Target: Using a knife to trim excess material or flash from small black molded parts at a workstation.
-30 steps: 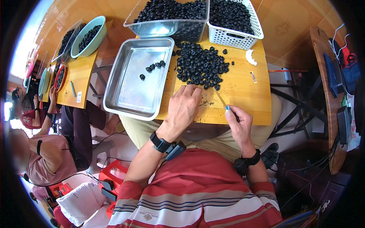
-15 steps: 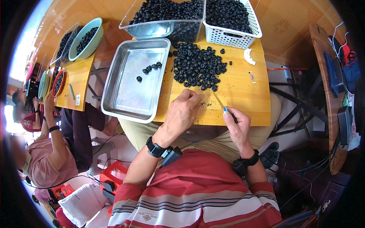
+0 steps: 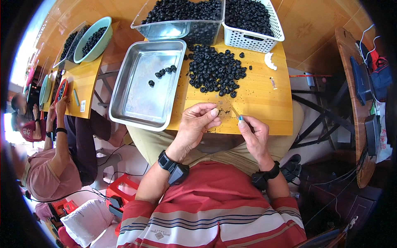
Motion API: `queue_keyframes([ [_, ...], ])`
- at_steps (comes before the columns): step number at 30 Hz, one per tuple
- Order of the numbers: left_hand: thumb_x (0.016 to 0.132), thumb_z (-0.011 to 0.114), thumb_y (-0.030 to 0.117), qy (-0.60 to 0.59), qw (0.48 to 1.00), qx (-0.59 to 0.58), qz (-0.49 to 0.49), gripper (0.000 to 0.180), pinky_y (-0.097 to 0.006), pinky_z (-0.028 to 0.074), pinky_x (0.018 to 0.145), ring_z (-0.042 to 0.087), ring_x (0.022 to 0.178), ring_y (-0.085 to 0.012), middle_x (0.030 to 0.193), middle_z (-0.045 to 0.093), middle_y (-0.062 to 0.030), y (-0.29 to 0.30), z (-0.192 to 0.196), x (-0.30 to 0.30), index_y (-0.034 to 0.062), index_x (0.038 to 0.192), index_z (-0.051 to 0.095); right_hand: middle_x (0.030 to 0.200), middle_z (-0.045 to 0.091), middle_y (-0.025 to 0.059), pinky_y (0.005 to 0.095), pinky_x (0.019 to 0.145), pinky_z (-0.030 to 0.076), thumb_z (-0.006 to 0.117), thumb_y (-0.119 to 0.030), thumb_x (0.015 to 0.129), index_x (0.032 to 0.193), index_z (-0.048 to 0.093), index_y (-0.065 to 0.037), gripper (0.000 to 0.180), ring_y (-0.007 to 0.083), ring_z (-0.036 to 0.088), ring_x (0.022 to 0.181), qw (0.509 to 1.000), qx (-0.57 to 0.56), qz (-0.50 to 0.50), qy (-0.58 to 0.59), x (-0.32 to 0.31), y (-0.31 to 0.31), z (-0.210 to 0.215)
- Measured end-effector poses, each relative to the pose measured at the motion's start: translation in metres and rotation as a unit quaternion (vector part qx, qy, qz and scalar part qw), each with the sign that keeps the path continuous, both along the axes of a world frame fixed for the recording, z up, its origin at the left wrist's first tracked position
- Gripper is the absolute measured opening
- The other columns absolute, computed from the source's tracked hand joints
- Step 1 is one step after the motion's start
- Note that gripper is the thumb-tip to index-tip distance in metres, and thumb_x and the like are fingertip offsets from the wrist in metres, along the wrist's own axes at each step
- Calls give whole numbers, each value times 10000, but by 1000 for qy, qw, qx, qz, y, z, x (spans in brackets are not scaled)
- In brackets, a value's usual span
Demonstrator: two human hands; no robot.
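Observation:
My left hand [image 3: 196,125] is over the table's near edge, thumb and fingers pinched together. Whatever lies in that pinch is hidden by the fingers. My right hand [image 3: 255,134] grips a thin, pale brown stick-like tool [image 3: 235,110], with a bit of blue by the fingertips. The tool's tip points up and left, toward the space between my hands. Just beyond them lies a pile of small black ring-shaped parts [image 3: 215,68], many with a hole in the middle. To the left, a shallow metal tray [image 3: 138,99] holds several of these black parts.
Behind the pile stand a clear plastic bin [image 3: 165,31] and a white perforated basket [image 3: 254,43], both full of black parts. Dark crumbs and a white scrap [image 3: 270,61] lie on the wooden table [image 3: 269,103]. At the left, another person [image 3: 53,165] works beside a green basin [image 3: 99,51].
My left hand has drawn back from the pile's near edge and turned, its pinched fingertips now showing. My right hand with the tool has shifted slightly left.

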State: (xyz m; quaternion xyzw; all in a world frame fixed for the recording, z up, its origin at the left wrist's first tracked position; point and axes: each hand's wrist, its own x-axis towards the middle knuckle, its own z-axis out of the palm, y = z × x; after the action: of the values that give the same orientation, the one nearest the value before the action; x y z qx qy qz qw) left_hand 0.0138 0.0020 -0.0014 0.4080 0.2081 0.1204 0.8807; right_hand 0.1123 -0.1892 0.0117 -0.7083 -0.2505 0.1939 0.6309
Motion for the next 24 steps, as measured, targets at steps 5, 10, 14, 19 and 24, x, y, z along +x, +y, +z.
queue_keyframes([
  [5, 973, 671, 50, -32, 995, -91, 1, 239, -311, 640, 823, 731, 877, -164, 975, 728, -77, 0, -5, -3, 11, 1209, 656, 792, 637, -8, 240, 633, 445, 697, -280, 994, 1082, 713, 58, 350, 62, 525, 712, 1000, -11, 10, 3, -2, 1, -3],
  [10, 987, 651, 57, -45, 987, -151, -9, 235, -329, 638, 863, 736, 950, -186, 1022, 725, -79, 0, -3, -5, 19, 1219, 647, 779, 633, -4, 241, 624, 446, 699, -270, 993, 1073, 713, 56, 336, 63, 526, 702, 1000, -7, 10, -9, -4, 5, -3],
  [14, 992, 648, 70, -46, 984, -170, -22, 224, -333, 637, 874, 735, 967, -192, 1029, 725, -83, -1, -5, -7, 22, 1211, 651, 793, 661, 32, 258, 625, 458, 716, -251, 977, 1078, 709, 58, 325, 76, 548, 705, 999, -11, 23, -31, -5, 8, -1],
  [19, 1000, 638, 86, -74, 976, -202, -33, 177, -328, 634, 880, 731, 961, -190, 1039, 720, -83, -1, -11, -7, 24, 1165, 657, 823, 690, 90, 291, 620, 471, 734, -232, 955, 1076, 707, 50, 308, 123, 590, 692, 996, -2, 44, -81, -7, 11, 1],
  [24, 1015, 611, 84, -85, 973, -214, -31, 174, -323, 633, 879, 723, 955, -184, 1056, 713, -82, -4, -9, -8, 24, 1174, 646, 758, 634, 123, 316, 612, 479, 745, -214, 932, 1071, 711, 25, 279, 213, 614, 654, 984, -22, 70, -163, -6, 14, 6],
])
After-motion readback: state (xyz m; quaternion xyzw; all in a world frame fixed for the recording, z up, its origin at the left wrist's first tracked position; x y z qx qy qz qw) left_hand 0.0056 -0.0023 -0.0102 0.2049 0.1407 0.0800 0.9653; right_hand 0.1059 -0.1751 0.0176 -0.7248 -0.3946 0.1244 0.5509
